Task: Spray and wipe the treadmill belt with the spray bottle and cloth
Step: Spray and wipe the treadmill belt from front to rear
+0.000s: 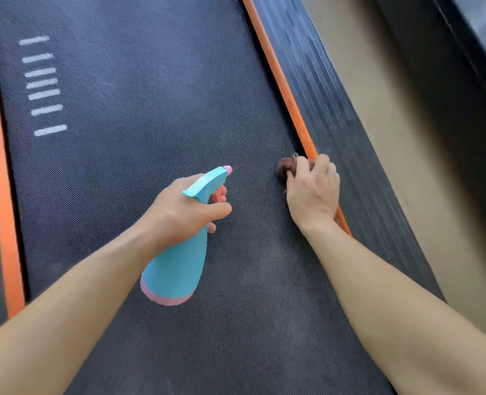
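Turquoise spray bottle, pink base, pink nozzle; dark crumpled cloth.

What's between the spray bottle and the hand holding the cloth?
Head view: only bare treadmill belt separates the spray bottle from the right hand gripping the cloth.

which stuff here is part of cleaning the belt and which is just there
For the job: spray bottle in the left hand; dark cloth bunched in the right hand; treadmill belt.
Just there: orange edge strip; ribbed side rail; tan floor.
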